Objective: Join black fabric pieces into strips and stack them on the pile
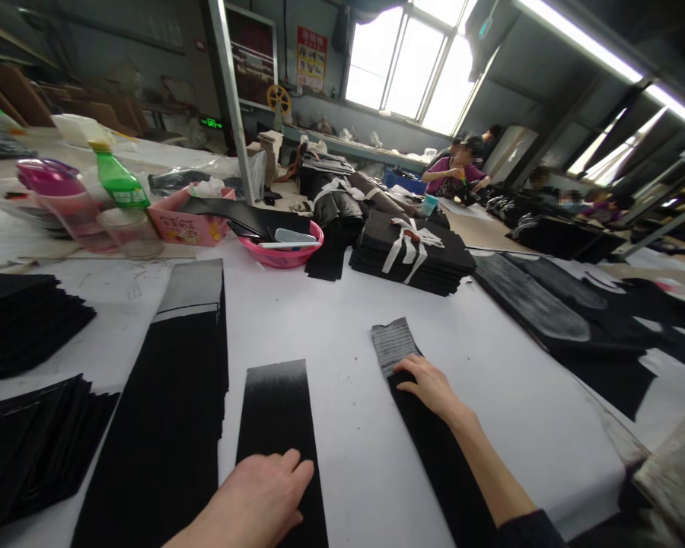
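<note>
My left hand (258,498) lies flat, fingers together, on the near end of a single black fabric strip (277,411) on the white table (342,327). My right hand (428,384) rests palm down, fingers stretched out, on a second black strip (434,449) whose far end is grey (393,344). Neither hand grips anything. A tall stack of long black strips (171,403) lies just left of my left hand.
More black fabric piles (17,320) sit at the left, a tied black bundle (411,251) farther back. A pink bowl (282,255), pink box (186,221), green bottle (117,179) and plastic cups stand at the far left. Other people sit at the back right (457,171).
</note>
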Demonstrator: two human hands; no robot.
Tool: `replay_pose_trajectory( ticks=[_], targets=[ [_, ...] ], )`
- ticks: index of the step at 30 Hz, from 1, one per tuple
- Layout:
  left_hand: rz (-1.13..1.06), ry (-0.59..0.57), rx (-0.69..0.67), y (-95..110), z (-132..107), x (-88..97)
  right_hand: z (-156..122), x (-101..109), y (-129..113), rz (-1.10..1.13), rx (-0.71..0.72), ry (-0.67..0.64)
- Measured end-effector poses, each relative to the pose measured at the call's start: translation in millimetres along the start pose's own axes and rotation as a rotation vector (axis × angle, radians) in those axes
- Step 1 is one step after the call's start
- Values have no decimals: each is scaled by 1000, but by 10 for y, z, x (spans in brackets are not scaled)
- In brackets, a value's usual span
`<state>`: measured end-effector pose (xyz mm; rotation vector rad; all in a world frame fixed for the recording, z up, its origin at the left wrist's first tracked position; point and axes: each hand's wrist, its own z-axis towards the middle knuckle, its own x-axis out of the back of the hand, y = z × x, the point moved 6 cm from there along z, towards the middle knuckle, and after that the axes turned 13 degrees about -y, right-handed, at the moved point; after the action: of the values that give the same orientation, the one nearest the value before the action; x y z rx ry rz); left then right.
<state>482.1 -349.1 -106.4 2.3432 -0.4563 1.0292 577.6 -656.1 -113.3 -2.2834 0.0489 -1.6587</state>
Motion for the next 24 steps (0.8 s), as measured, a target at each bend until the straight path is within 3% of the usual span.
replay_pose_trajectory(
  ticks=[2, 5, 8, 12, 16, 24],
  targets=[
    [98, 6, -95, 197, 197, 230, 29, -4, 11, -2, 8, -12],
    [144, 141, -230, 436, 582, 496, 53, 5, -1, -5, 19, -19],
    [155, 267, -246, 570, 1025, 603, 31, 24, -36, -10, 27, 1],
    [136, 326, -213, 661, 1469, 631, -56, 27, -78, -10, 50, 62],
    [137, 342, -201, 671, 1644, 639, -134, 19, -113, 1, 132, 157],
    [132, 355, -207, 690, 1686, 579, -348, -28, 6, 99, 206, 199]
  ],
)
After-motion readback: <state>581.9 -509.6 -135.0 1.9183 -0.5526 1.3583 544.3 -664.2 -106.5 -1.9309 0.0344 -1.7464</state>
